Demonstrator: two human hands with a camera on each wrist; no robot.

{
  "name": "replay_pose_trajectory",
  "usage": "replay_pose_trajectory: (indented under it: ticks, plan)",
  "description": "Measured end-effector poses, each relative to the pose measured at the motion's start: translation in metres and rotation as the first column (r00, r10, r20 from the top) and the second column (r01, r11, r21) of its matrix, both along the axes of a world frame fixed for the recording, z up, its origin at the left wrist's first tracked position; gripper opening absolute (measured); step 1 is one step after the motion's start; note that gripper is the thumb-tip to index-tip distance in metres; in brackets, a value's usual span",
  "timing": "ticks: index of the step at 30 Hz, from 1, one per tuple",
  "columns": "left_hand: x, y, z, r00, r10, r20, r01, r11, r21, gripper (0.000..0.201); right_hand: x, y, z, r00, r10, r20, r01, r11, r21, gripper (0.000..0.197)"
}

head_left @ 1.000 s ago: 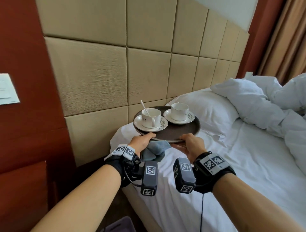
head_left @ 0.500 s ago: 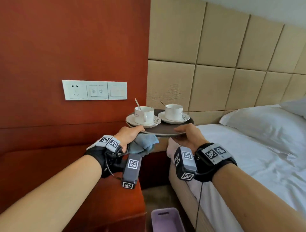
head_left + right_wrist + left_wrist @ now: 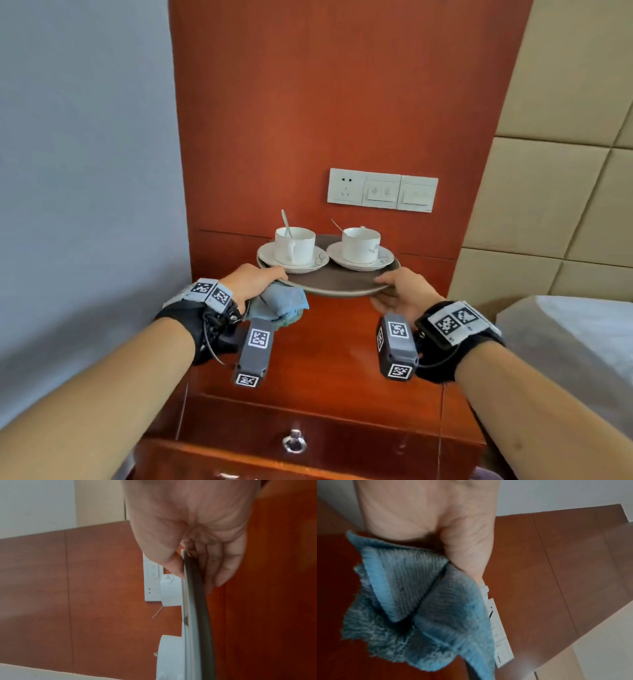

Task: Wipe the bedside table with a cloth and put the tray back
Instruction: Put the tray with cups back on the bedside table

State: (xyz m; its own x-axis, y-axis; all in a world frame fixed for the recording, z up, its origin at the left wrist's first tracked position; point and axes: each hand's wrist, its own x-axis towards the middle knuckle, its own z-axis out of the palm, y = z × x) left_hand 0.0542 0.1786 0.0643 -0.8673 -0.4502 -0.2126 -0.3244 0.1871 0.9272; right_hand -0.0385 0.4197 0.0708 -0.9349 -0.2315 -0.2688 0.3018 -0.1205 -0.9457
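1. Left hand [image 3: 252,281] grips the left rim of the round dark grey tray [image 3: 337,285], thumb on top, with a bunched blue microfibre cloth [image 3: 278,306] clutched under it.
2. Right hand [image 3: 402,294] pinches the tray's right rim, thumb above, fingers [image 3: 221,566] beneath.
3. Two white cups on saucers [image 3: 358,251], each with a spoon, sit on the tray, held above the reddish wooden table [image 3: 329,353].

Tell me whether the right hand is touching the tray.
Touching. The right wrist view shows the right hand pinching the tray at its rim: thumb on top, fingers underneath.
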Motion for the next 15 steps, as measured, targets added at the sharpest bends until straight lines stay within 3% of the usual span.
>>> replay_pose_trajectory:
  ticks: [5,8,11,15]
  plan:
    - [0.028,-0.063,-0.015,0.995,0.072,0.067,-0.063,0.989,-0.136,0.039,0.003,-0.076,-0.033,0.993,0.117,0.023,-0.118,0.992,0.047,0.012]
    - [0.035,-0.093,-0.024,0.986,0.049,0.159,-0.021,0.984,-0.175,0.043,-0.006,-0.108,-0.048,0.983,0.181,-0.004,-0.178,0.973,0.146,0.011]
    - [0.036,-0.114,-0.031,0.975,0.025,0.22,0.017,0.983,-0.184,0.048,-0.018,-0.13,-0.064,0.969,0.245,-0.043,-0.23,0.948,0.218,0.021]
    - [0.031,-0.132,-0.038,0.944,-0.021,0.331,0.112,0.959,-0.26,0.034,-0.028,-0.15,-0.085,0.965,0.262,-0.028,-0.242,0.922,0.301,0.027]
